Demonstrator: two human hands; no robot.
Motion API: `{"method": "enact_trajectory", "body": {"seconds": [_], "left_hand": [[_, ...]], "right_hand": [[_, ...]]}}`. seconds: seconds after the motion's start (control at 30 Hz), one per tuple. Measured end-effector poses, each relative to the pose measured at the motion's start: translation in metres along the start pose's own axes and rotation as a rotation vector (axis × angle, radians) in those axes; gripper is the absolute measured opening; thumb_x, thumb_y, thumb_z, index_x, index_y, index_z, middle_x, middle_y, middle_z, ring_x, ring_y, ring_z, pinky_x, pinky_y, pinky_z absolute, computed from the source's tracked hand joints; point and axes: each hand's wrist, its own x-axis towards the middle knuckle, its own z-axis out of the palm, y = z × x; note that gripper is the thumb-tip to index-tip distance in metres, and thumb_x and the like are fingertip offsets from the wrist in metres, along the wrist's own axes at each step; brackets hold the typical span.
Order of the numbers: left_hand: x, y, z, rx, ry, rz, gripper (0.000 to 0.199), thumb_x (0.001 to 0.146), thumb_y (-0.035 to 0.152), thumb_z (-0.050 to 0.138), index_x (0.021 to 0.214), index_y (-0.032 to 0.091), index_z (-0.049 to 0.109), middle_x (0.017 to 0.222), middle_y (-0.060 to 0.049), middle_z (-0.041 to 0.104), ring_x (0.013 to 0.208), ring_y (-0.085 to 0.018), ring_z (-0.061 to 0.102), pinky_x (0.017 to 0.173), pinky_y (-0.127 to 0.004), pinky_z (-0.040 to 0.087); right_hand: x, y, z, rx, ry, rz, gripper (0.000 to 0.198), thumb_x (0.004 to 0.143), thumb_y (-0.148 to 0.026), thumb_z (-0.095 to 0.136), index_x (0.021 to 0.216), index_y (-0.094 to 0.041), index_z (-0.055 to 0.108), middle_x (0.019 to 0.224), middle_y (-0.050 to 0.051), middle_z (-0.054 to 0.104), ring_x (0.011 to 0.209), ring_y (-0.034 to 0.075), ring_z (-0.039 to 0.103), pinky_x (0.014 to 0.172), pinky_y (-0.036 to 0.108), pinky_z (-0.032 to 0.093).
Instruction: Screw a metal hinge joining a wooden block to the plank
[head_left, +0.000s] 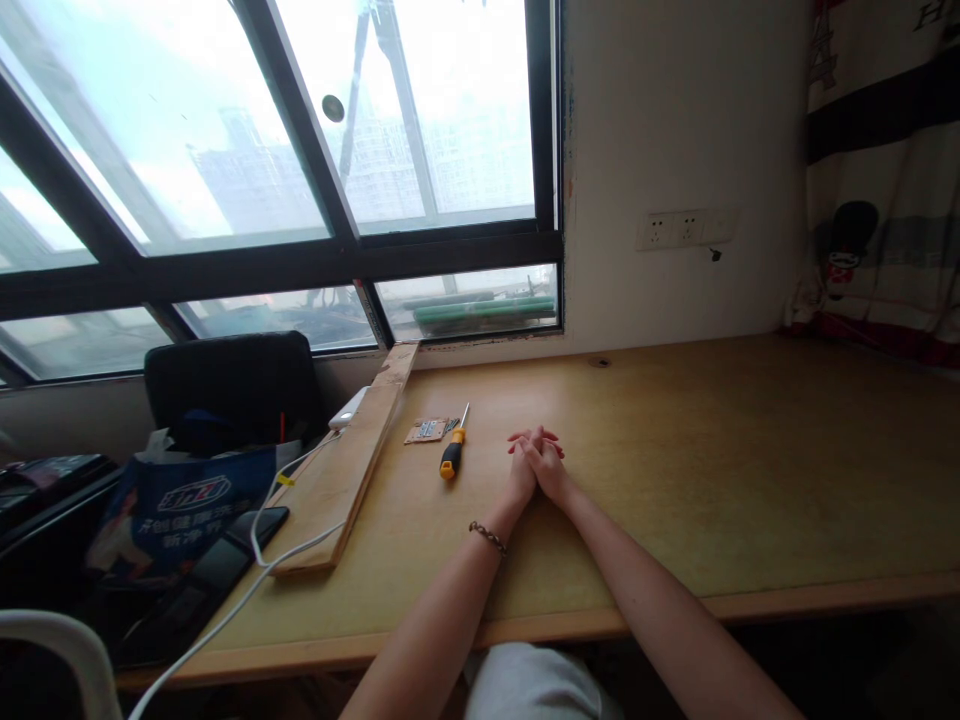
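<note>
Well, both hands had met on the bare tabletop (675, 480), the left hand (524, 466) and the right hand (553, 468) folded into each other, fingers laced, each gripping only its partner! Forearms reached in from the near edge, wrists close together, a dark bracelet (489, 538) circling the left one.

And just over to the left of that clasp lay the screwdriver (452, 453), near the hands but apart from them, untouched. Its black-and-yellow handle pointed back toward the person, its metal shaft away toward the window (450, 130), angled slightly right.

Left again, a touch beyond the handle, sat a small tan plate (426, 431) with pale, silvery pieces on top, too small to make out. Slim dark bits (451, 425) lay at its right side, right by the screwdriver, so the tool stood between plate and hands!

Farther out on that flank, a long wooden plank (341, 490) slanted from the window side toward the near edge, a white cable (300, 548) running across its close end.
</note>
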Motion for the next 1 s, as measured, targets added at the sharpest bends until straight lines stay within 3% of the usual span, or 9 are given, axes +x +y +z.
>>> {"method": "enact_trajectory", "body": {"seconds": [0.8,0.9,1.0], "left_hand": [[-0.003,0.002,0.001,0.018,-0.014,0.017,0.051,0.082,0.056,0.033,0.088,0.012,0.059,0.067,-0.008,0.063,0.064,-0.019,0.062,0.060,-0.030,0.049],[-0.004,0.004,0.002,-0.005,-0.044,0.025,0.050,0.081,0.054,0.036,0.103,0.013,0.056,0.075,-0.008,0.064,0.065,-0.018,0.061,0.058,-0.029,0.048],[-0.002,0.008,-0.003,0.181,0.010,0.117,0.046,0.081,0.050,0.043,0.108,0.016,0.056,0.077,-0.007,0.065,0.068,-0.019,0.061,0.062,-0.028,0.046]], "right_hand": [[0.000,0.000,0.001,-0.016,0.005,0.006,0.036,0.085,-0.042,0.037,0.095,-0.017,0.061,0.080,0.005,0.064,0.076,0.016,0.061,0.068,0.026,0.048],[-0.003,-0.005,0.002,-0.054,0.073,-0.042,0.037,0.086,-0.039,0.035,0.103,-0.017,0.059,0.089,0.007,0.065,0.085,0.018,0.061,0.076,0.029,0.048],[-0.007,-0.012,-0.002,-0.202,0.198,-0.104,0.037,0.086,-0.037,0.037,0.112,-0.019,0.055,0.108,0.009,0.061,0.098,0.020,0.058,0.086,0.032,0.044]]}}
